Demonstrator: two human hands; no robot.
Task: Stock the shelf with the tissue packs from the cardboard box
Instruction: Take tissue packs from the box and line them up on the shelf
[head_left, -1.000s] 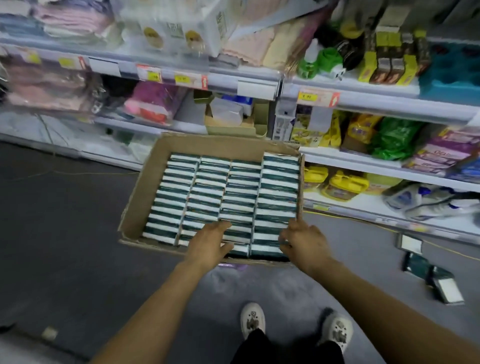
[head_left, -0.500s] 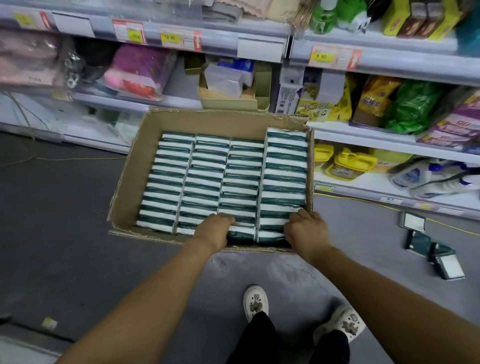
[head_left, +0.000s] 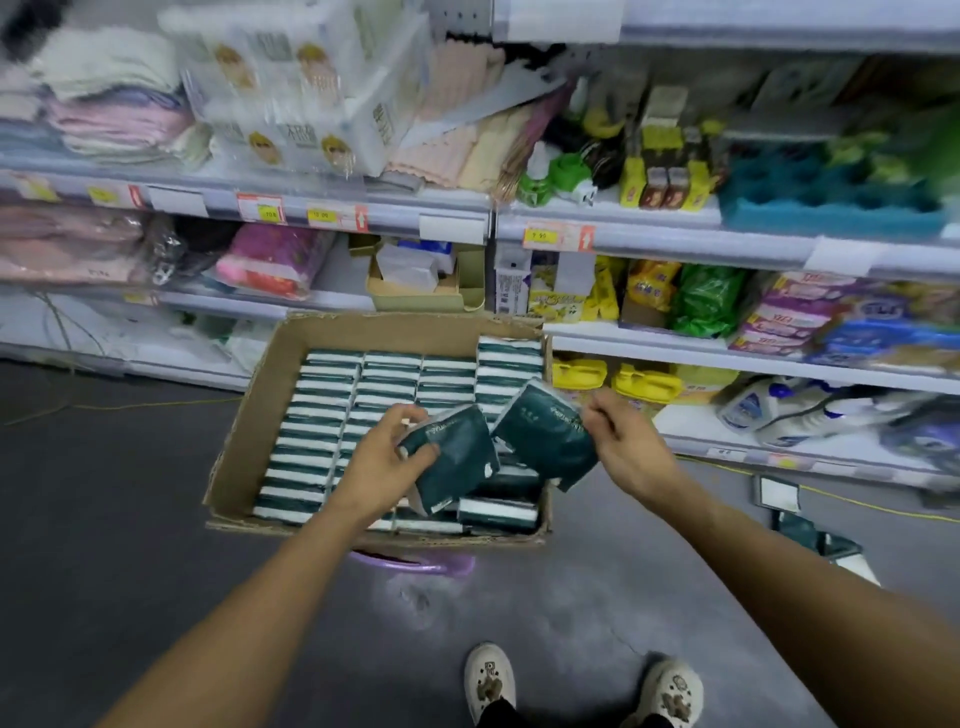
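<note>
Left hand (head_left: 382, 457): its grip is clamped on a dark green tissue pack (head_left: 453, 457), thumb on the near face and fingers curled over the top edge, lifted above the near part of the cardboard box (head_left: 260, 400).
Right hand (head_left: 626, 447): its grip pinches the right edge of a second tissue pack (head_left: 545, 441), tilted and held just right of the first, above the box's right side.
Box contents: rows of packs (head_left: 332, 415) stand on edge; near the front right a few lie loose.
Box position: on the grey floor (head_left: 104, 519) before the shelf (head_left: 675, 348), a purple object (head_left: 415, 564) showing under its near edge.
Shelf: towels, bottles and bagged goods, blurred.
Feet: white shoes (head_left: 489, 680) at the near edge.
</note>
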